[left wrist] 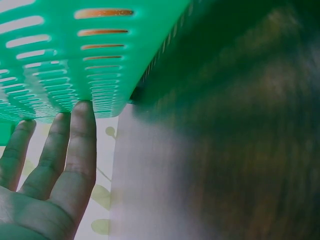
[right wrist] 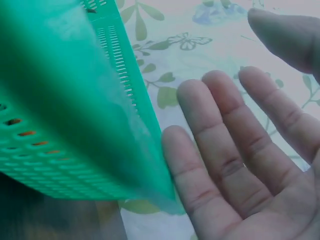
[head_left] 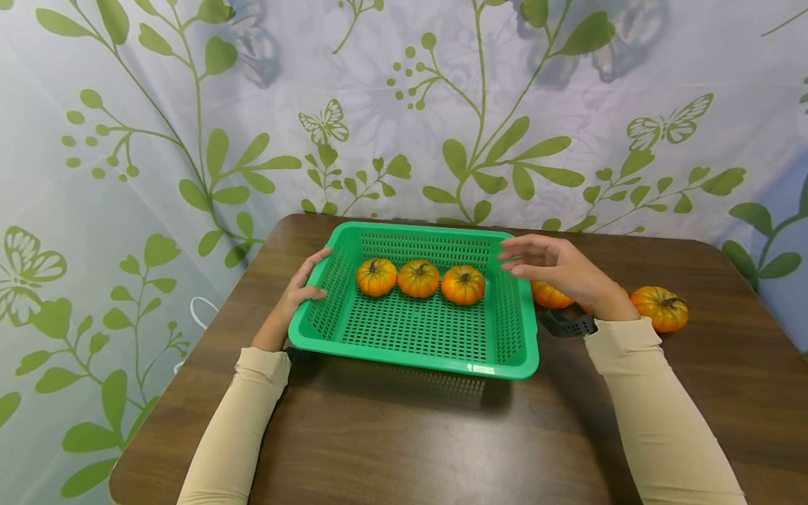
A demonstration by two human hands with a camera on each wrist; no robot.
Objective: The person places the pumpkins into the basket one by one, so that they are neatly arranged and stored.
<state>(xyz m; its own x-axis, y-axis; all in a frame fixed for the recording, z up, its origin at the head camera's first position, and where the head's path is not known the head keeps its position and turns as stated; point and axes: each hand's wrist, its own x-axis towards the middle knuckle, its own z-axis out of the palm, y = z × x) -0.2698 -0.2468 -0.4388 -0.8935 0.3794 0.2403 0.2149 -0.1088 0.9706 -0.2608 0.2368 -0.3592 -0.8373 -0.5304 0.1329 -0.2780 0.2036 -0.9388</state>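
Note:
A green slotted plastic basket (head_left: 410,354) stands on the brown wooden table (head_left: 404,435). Three small orange pumpkins sit in a row near its far wall: left (head_left: 376,276), middle (head_left: 419,278), right (head_left: 463,284). My left hand (head_left: 301,284) rests against the basket's left side, thumb lying on the rim. In the left wrist view its straight fingers (left wrist: 55,165) touch the outer wall of the basket (left wrist: 50,50). My right hand (head_left: 543,266) hovers open just above the right rim and holds nothing. In the right wrist view its palm (right wrist: 240,160) is beside the basket wall (right wrist: 60,125).
More pumpkins lie on the table right of the basket: one in plain view (head_left: 659,307), another partly hidden under my right hand (head_left: 549,294). A leaf-and-butterfly curtain (head_left: 404,105) hangs close behind the table. The table's left edge runs near my left arm.

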